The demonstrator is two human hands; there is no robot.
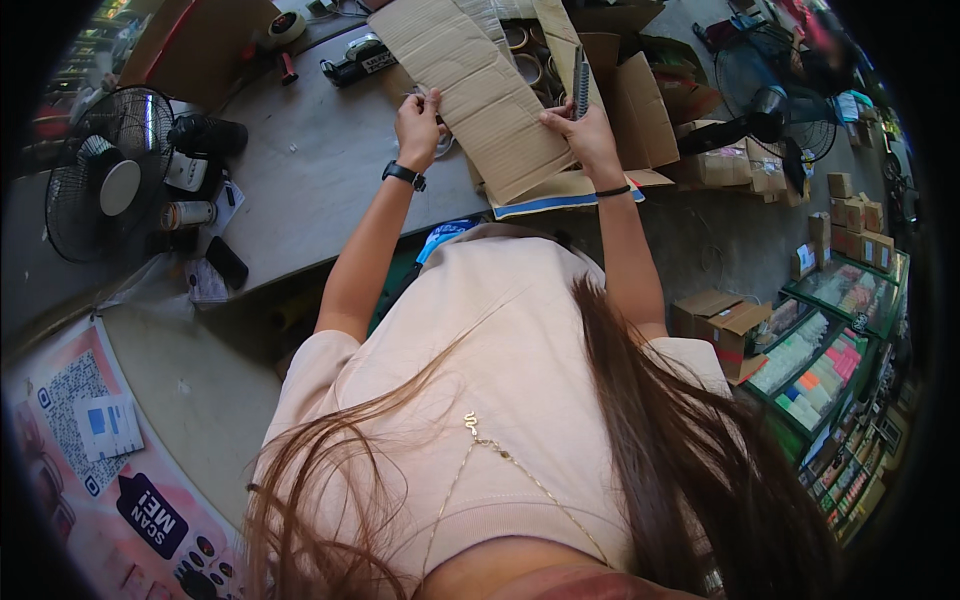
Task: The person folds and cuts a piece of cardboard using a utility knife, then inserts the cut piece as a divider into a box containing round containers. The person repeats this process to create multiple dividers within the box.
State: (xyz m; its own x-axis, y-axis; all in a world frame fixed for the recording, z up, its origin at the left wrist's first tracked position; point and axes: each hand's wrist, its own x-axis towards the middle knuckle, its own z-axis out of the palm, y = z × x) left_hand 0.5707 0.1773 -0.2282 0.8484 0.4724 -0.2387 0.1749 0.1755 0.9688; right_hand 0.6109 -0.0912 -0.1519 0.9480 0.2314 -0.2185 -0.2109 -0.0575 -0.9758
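Observation:
A flat piece of brown corrugated cardboard (490, 105) slants across the front of an open carton. My left hand (416, 128), with a dark watch on its wrist, is closed at the cardboard's left edge, fingertips pinched there. A pale, see-through loop (443, 142) shows beside that hand; I cannot make out what it is. My right hand (587, 140) is wrapped round a grey box cutter (580, 82) that points upward. Its thumb rests against the cardboard's right edge. Behind the sheet, rolls of tape (529, 67) show inside the carton (640, 115).
On the grey table (300, 170) to the left lie a black tape dispenser (358, 60), a phone (227, 262) and a can (188, 214). A black fan (110, 170) stands at the far left. Cartons (722, 165) and a glass display case (815, 365) are on the right.

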